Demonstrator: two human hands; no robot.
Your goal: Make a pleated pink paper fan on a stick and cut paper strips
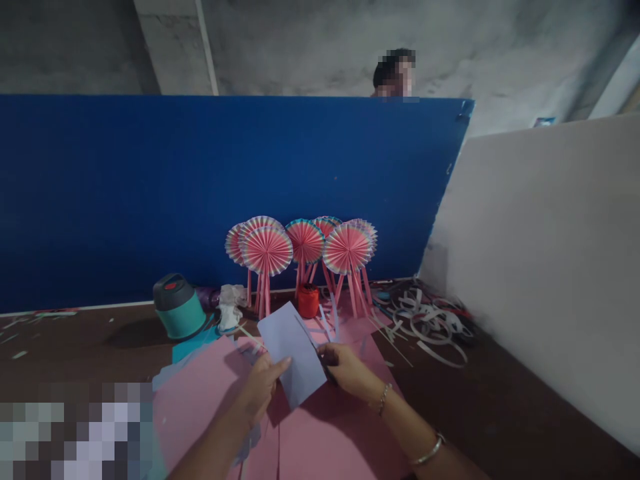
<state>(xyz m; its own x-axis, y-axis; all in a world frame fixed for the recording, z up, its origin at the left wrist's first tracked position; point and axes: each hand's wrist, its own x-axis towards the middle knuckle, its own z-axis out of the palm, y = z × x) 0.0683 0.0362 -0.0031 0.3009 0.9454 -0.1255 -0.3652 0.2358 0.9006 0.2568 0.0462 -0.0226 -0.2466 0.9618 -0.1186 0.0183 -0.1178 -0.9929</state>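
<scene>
A pale lavender sheet of paper [291,350] is held up in front of me by my left hand [261,388], its thumb lying on top and the fingers behind. My right hand [347,369] is closed around dark-handled scissors [329,363] at the sheet's right edge. The blades are mostly hidden by the paper. A narrow strip is partly split from the sheet along that side. Beneath both hands lie large pink paper sheets [340,433], with another pink stack [197,390] to the left.
Several pink folded-paper rosette fans [267,250] stand against a blue panel [210,180]. A red container [308,301] sits before them. Left is a teal lidded jug [180,308]; right, tangled paper strips [435,323] by a pale wall [545,267]. Behind the panel, a person's head [395,73] shows.
</scene>
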